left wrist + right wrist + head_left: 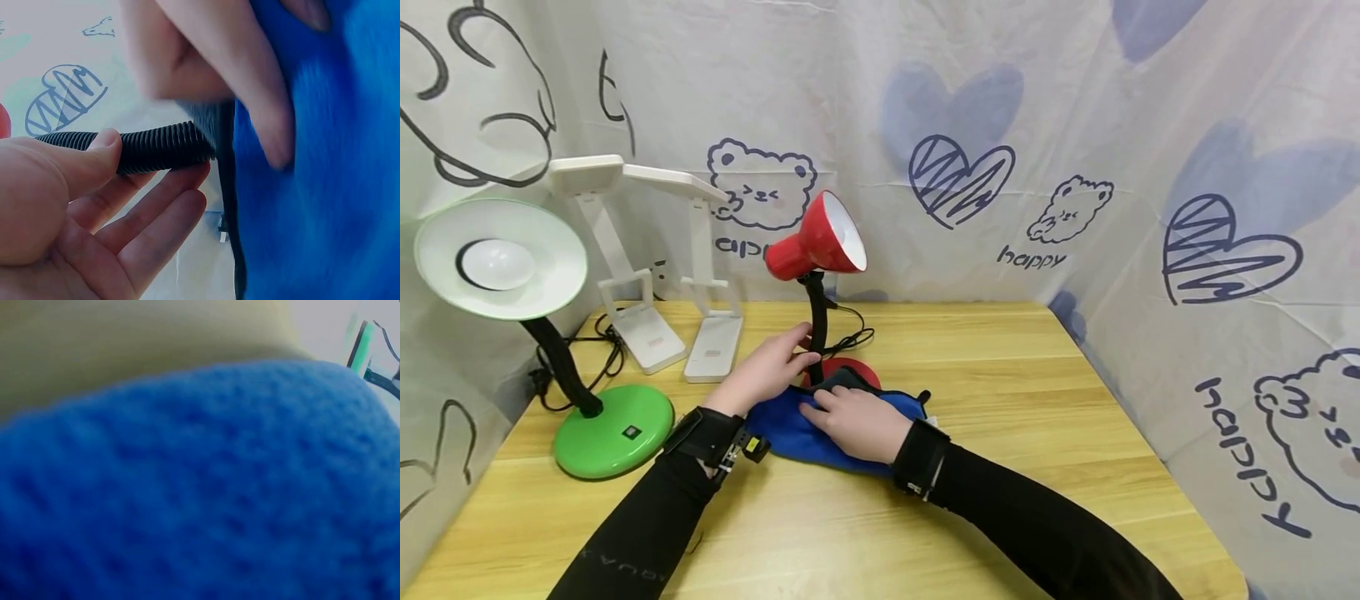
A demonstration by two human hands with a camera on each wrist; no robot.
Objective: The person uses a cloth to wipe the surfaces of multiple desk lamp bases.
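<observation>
A red desk lamp (811, 243) with a black ribbed gooseneck (165, 147) stands on the table, its shade tipped to the right. My left hand (763, 373) holds the gooseneck low down, thumb on one side and fingers on the other, as the left wrist view shows. Over the front of the lamp's red base (859, 371) lies a blue cloth (790, 429) with a dark edging and a grey-black side partly folded up. My right hand (861, 423) grips this cloth close to the gooseneck, fingers bent over it. Blue fabric (206, 487) fills most of the right wrist view.
To the left stands a green lamp (613, 433) with a white-lined shade. Two white folding lamps (651, 337) are behind it, with black cords (602, 333) near them. Another cord (853, 333) lies behind the red lamp. Printed curtains (955, 208) surround the wooden table (1000, 400).
</observation>
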